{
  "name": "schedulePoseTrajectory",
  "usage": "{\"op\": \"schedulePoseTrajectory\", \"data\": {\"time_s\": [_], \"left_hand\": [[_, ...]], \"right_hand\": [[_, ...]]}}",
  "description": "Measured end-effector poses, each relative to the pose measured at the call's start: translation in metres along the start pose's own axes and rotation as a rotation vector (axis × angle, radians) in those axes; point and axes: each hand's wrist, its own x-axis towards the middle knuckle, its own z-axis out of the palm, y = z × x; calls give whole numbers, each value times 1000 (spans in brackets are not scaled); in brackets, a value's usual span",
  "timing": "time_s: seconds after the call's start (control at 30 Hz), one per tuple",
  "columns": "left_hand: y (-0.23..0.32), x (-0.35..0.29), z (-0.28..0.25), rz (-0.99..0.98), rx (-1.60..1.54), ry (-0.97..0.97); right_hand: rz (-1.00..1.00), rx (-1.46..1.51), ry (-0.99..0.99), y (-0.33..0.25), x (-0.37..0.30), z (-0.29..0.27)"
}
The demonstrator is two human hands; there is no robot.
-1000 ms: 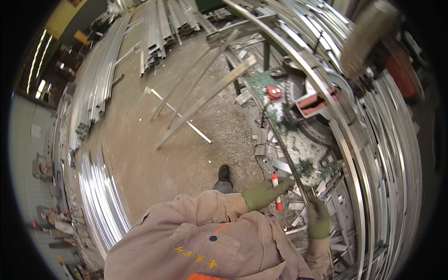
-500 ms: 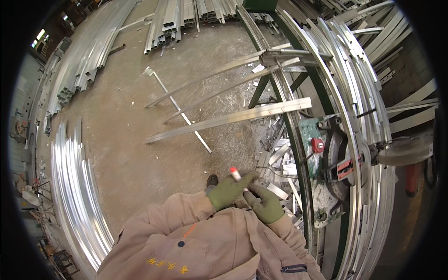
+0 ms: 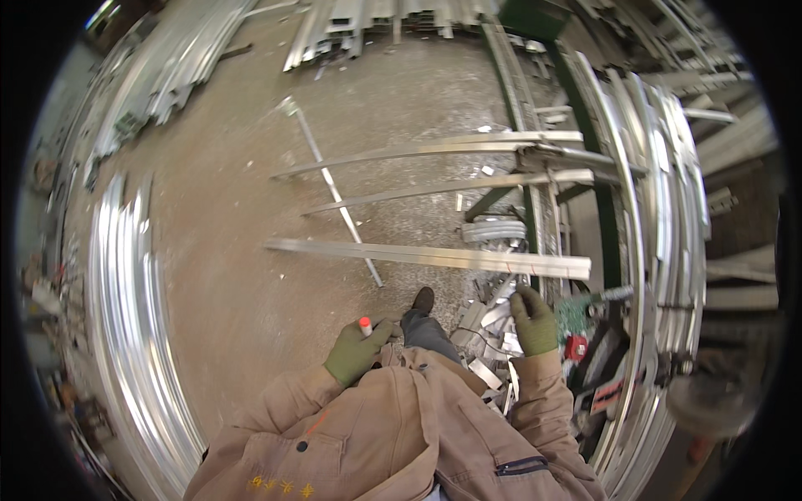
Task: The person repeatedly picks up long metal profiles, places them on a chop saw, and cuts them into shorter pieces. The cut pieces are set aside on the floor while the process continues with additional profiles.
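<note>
My left hand (image 3: 355, 351), in a green work glove, is closed round a marker pen (image 3: 366, 327) with a red end and a white body; the glove hides its lower part. My right hand (image 3: 535, 322), also gloved, is off to the right with its fingers loosely bent and slightly apart, and no object shows in it. Just beyond its fingertips lies the near end of a long aluminium profile (image 3: 434, 255), with thin reddish marks across it. I cannot tell whether the fingertips touch it. Two more profiles (image 3: 418, 150) (image 3: 451, 192) lie roughly parallel behind it.
The profiles rest on a green metal stand (image 3: 614, 250) at the right. A cutting machine (image 3: 614, 355) with a red tape measure (image 3: 576, 347) is beside my right forearm. Metal offcuts (image 3: 489, 321) litter the floor below. A thin bar (image 3: 330, 184) and stacked profiles (image 3: 125, 267) lie leftward.
My hands, together at the marker before, have come apart. The left moved left with the marker; the right let go and moved right toward the profile. The view has shifted, and my leg now shows.
</note>
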Motion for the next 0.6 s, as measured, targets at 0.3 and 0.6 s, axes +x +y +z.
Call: {"op": "schedulePoseTrajectory", "data": {"time_s": [0.3,0.6], "left_hand": [[21,75,15,16,48,100],[49,109,-27,26,-157,218]], "right_hand": [[-213,-301,-53,7,220,-3],[-336,-578,-187,-73,287,82]]}}
